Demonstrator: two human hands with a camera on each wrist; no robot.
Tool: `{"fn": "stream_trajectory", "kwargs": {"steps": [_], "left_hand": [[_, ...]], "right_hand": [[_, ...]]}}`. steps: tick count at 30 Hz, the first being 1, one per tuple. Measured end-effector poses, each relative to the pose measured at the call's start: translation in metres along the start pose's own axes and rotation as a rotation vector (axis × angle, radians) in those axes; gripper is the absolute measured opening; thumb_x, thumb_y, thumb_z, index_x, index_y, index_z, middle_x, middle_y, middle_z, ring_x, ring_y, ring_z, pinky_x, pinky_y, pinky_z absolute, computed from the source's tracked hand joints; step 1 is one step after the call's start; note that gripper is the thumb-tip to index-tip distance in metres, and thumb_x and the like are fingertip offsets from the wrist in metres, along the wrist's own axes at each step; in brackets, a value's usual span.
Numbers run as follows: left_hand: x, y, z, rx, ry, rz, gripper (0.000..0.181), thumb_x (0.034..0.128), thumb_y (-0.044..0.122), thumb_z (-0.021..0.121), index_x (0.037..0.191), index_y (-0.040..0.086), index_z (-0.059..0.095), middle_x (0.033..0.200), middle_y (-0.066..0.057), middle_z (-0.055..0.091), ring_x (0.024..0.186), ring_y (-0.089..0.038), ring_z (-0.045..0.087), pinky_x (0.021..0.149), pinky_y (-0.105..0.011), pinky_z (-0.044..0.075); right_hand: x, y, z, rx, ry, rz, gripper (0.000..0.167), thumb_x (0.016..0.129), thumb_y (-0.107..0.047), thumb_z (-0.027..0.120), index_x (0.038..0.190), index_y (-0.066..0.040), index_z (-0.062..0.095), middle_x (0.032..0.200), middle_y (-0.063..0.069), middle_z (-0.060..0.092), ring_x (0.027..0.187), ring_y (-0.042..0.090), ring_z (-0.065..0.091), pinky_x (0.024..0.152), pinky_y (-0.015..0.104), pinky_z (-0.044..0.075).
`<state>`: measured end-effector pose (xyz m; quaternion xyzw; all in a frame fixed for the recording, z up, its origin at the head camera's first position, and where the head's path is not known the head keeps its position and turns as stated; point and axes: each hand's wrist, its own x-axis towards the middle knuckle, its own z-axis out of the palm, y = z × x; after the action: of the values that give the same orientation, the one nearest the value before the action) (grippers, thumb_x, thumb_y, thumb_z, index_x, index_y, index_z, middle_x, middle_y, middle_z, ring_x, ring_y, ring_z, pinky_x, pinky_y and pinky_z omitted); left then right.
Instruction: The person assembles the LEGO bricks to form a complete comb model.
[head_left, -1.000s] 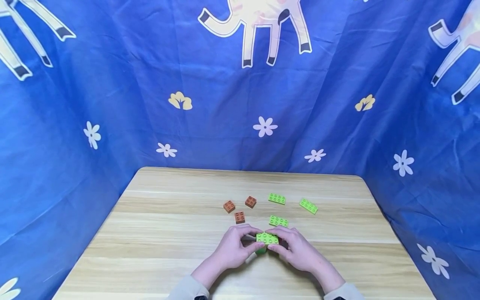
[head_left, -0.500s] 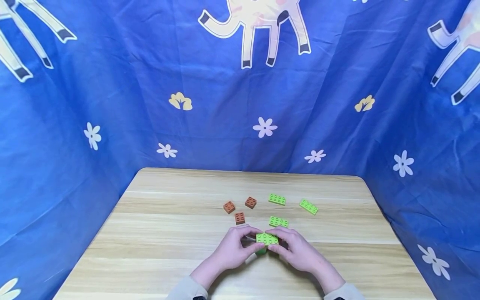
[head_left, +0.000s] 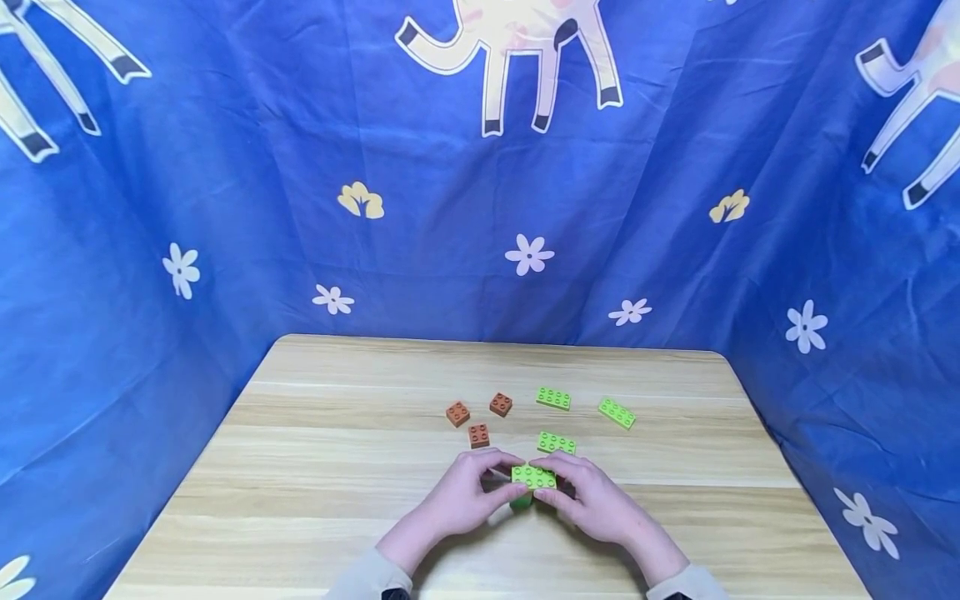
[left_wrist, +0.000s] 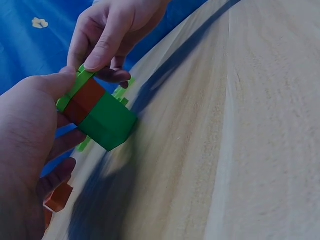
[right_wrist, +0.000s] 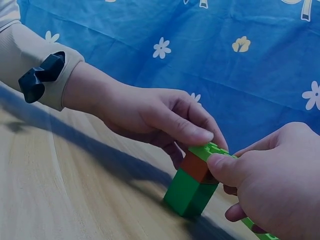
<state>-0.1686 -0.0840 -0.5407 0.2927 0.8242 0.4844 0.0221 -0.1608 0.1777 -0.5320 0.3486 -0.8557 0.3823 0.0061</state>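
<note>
2 hands [head_left: 467, 498] pinch 1 stack [right_wrist: 192, 183] near 3 brown bricks [head_left: 478, 436], 3 lime plates [head_left: 553, 399]

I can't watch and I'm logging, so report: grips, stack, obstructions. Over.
Left grip, right grip both pinch lime top plate. Brown brick beneath, green block at bottom. Loose lime plate just beyond right grip; nothing visibly blocking.

Stacked bricks [right_wrist: 191, 188] smooth plastic; tabletop [head_left: 322, 475] smooth, wood-grained; backdrop [head_left: 450, 221] creased cloth, faint sheen.

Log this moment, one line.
left hand, right hand: pinch lime plate; under it: brown brick, then green block; loose: brown bricks, other lime plates
</note>
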Motion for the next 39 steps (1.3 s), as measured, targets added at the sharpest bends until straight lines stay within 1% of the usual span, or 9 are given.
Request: {"fn": "stream_trajectory", "kwargs": {"steps": [3, 7, 10, 12, 17, 20, 24, 31, 39], "left_hand": [[0.001, -0.001, -0.004, -0.007, 0.000, 0.009, 0.045, 0.0995, 0.046, 0.073, 0.132, 0.015, 0.072, 0.125, 0.006, 0.073, 0.110, -0.014, 0.070, 0.097, -0.043, 0.058], [0.004, -0.001, -0.012, 0.012, 0.036, 0.004, 0.049, 0.1012, 0.047, 0.070, 0.134, 0.010, 0.070, 0.127, -0.002, 0.073, 0.113, -0.018, 0.069, 0.098, -0.047, 0.057], [0.007, -0.002, -0.019, 0.045, 0.075, -0.013, 0.050, 0.1002, 0.048, 0.071, 0.134, 0.011, 0.070, 0.126, -0.001, 0.073, 0.114, -0.020, 0.069, 0.099, -0.048, 0.056], [0.011, -0.005, -0.023, 0.063, 0.099, -0.013, 0.050, 0.0992, 0.047, 0.073, 0.134, 0.010, 0.070, 0.126, -0.004, 0.073, 0.114, -0.024, 0.070, 0.099, -0.048, 0.056], [0.015, -0.019, -0.029, 0.141, 0.159, -0.008, 0.053, 0.0970, 0.046, 0.076, 0.136, 0.011, 0.069, 0.128, -0.004, 0.071, 0.112, -0.025, 0.068, 0.101, -0.047, 0.054], [0.016, -0.028, -0.030, 0.182, 0.190, -0.010, 0.053, 0.0963, 0.046, 0.078, 0.136, 0.012, 0.069, 0.129, 0.000, 0.070, 0.115, -0.021, 0.065, 0.104, -0.046, 0.051], [0.017, -0.037, -0.029, 0.222, 0.210, -0.026, 0.053, 0.0949, 0.041, 0.081, 0.136, 0.010, 0.069, 0.131, 0.002, 0.068, 0.124, -0.021, 0.061, 0.110, -0.046, 0.047], [0.017, -0.040, -0.025, 0.281, 0.192, -0.102, 0.058, 0.0945, 0.036, 0.082, 0.142, 0.009, 0.063, 0.142, -0.007, 0.064, 0.137, -0.031, 0.053, 0.118, -0.052, 0.038], [0.017, -0.044, -0.023, 0.313, 0.228, -0.107, 0.059, 0.0923, 0.028, 0.084, 0.141, 0.003, 0.062, 0.140, -0.014, 0.064, 0.135, -0.037, 0.054, 0.115, -0.056, 0.040]], "right_hand": [[0.000, -0.001, 0.000, -0.003, 0.002, -0.008, 0.041, 0.105, -0.031, 0.069, 0.142, -0.015, 0.065, 0.131, -0.014, 0.065, 0.121, 0.012, 0.063, 0.104, 0.043, 0.053], [0.000, 0.000, 0.000, -0.019, 0.007, -0.020, 0.041, 0.105, -0.030, 0.068, 0.141, -0.009, 0.065, 0.130, -0.012, 0.066, 0.119, 0.014, 0.064, 0.103, 0.044, 0.053], [-0.001, 0.000, 0.000, -0.022, -0.001, -0.001, 0.043, 0.105, -0.032, 0.068, 0.141, -0.009, 0.065, 0.131, -0.012, 0.066, 0.122, 0.014, 0.063, 0.105, 0.045, 0.052], [-0.001, -0.001, -0.001, -0.015, -0.011, 0.020, 0.044, 0.105, -0.033, 0.068, 0.142, -0.010, 0.065, 0.132, -0.013, 0.065, 0.124, 0.014, 0.062, 0.108, 0.046, 0.050], [0.000, -0.002, -0.001, -0.007, -0.025, 0.045, 0.046, 0.105, -0.036, 0.067, 0.143, -0.010, 0.064, 0.134, -0.012, 0.065, 0.127, 0.015, 0.061, 0.109, 0.047, 0.049], [0.000, -0.002, -0.001, -0.013, -0.021, 0.039, 0.045, 0.106, -0.035, 0.067, 0.142, -0.009, 0.064, 0.134, -0.012, 0.065, 0.126, 0.017, 0.061, 0.109, 0.048, 0.049], [0.000, -0.003, -0.001, -0.030, -0.013, 0.030, 0.044, 0.106, -0.034, 0.066, 0.142, -0.008, 0.064, 0.135, -0.011, 0.065, 0.126, 0.017, 0.062, 0.108, 0.048, 0.049], [-0.001, -0.004, -0.001, -0.022, -0.024, 0.071, 0.045, 0.106, -0.035, 0.067, 0.143, -0.011, 0.064, 0.136, -0.012, 0.064, 0.127, 0.015, 0.060, 0.109, 0.047, 0.049], [0.000, -0.004, -0.001, -0.020, -0.026, 0.066, 0.045, 0.105, -0.036, 0.067, 0.143, -0.012, 0.065, 0.133, -0.013, 0.064, 0.124, 0.012, 0.061, 0.107, 0.045, 0.051]]}}
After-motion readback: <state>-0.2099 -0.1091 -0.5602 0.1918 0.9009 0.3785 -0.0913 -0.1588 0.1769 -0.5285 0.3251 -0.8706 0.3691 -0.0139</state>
